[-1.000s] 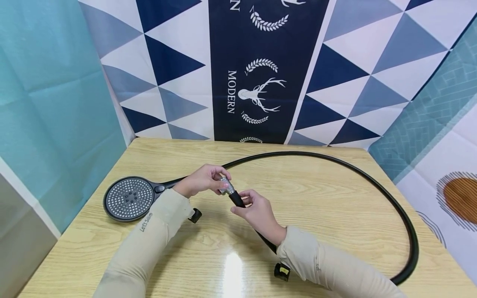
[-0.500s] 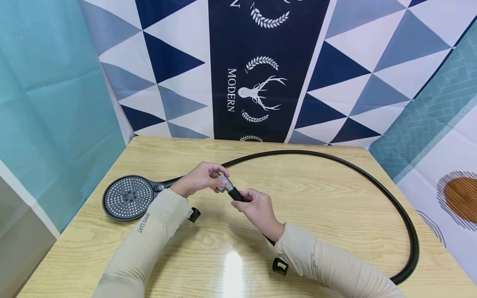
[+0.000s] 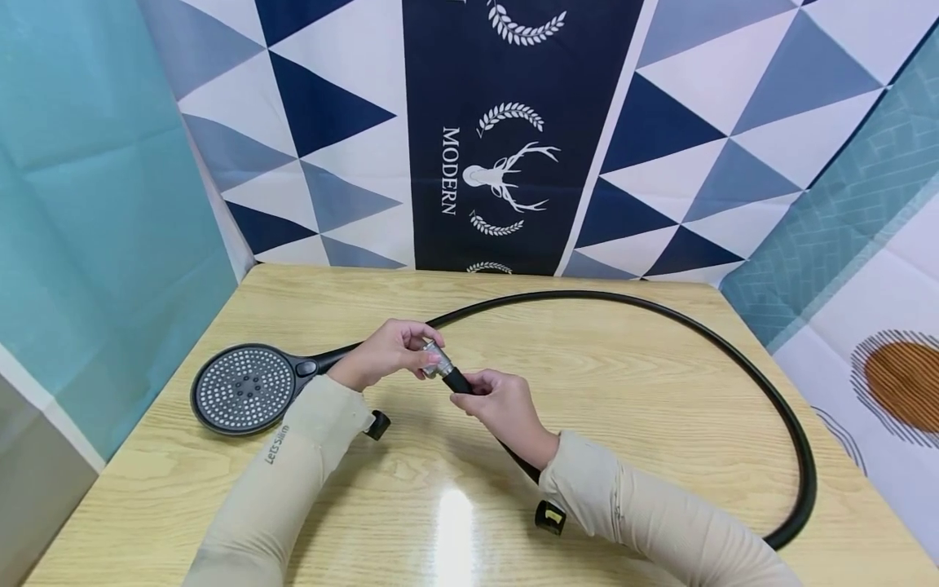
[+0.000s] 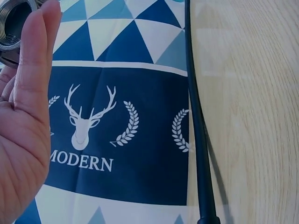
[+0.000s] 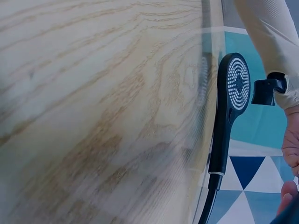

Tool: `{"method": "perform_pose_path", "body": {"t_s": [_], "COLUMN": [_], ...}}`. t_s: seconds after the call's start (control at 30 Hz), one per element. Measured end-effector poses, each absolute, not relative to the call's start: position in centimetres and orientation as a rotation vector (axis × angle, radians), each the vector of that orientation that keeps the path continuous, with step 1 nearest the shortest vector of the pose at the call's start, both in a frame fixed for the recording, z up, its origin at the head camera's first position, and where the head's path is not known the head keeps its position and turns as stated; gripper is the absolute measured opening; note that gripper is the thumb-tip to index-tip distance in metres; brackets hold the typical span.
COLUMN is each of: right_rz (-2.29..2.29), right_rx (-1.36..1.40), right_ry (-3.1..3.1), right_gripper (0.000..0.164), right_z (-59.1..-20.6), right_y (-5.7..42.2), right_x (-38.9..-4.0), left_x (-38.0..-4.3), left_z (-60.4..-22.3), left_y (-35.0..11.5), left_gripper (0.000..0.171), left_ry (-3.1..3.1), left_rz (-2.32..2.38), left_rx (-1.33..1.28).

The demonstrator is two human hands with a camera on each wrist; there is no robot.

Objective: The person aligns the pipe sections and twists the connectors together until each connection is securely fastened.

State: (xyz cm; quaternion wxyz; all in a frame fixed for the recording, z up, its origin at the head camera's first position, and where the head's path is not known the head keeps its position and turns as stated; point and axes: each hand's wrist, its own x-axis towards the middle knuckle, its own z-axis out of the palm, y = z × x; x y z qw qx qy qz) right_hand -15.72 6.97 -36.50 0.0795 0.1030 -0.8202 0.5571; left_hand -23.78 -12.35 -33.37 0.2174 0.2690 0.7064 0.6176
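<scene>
Fingers and thumb of my left hand (image 3: 386, 352) pinch a silver metal fitting (image 3: 438, 359) at the end of the black shower hose (image 3: 456, 381). Its threaded round opening (image 4: 11, 21) shows at the top left of the left wrist view. Just below the fitting, my right hand (image 3: 506, 410) grips the hose between thumb and fingers. From there the hose passes under the right forearm. The hose's other end joins a dark grey shower head (image 3: 248, 388), which lies at the left, spray face up. Part of its handle is hidden behind the left wrist.
A wooden table (image 3: 381, 514) carries everything. The hose makes a wide loop (image 3: 741, 359) across its back and right side. Patterned cloth (image 3: 484, 147) hangs behind the table, with teal cloth (image 3: 110, 204) at the left. Both wrists wear black camera mounts (image 3: 550, 517).
The right fingers, looser a second ago, have closed round the hose nearer the metal fitting. The left hand keeps its pinch on the fitting. The head view has shifted slightly.
</scene>
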Motion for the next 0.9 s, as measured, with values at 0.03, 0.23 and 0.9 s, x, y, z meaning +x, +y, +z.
{"method": "perform_pose_path", "body": {"t_s": [0.03,0.23,0.9], "right_rz": [1.660,1.635,1.561], "right_rx": [0.315,0.326,0.234], "right_ry": [-2.457,-2.465,-2.478], "right_gripper": [0.020,0.018,0.035], "right_z": [-36.48,-36.49,-36.47], "right_y": [6.98,7.06,6.76], "right_x": [-15.73,-15.91,-16.26], "left_x": [-23.79,-23.94,-24.16], "left_z": [-33.37,-33.30,-32.84], "left_y": [-12.37,-12.37,-11.64], "left_gripper": [0.017,0.015,0.020], "left_ry": [1.951,1.945,2.038], "left_rz": [1.713,1.715,1.672], "left_rx": [0.747,0.751,0.643]}}
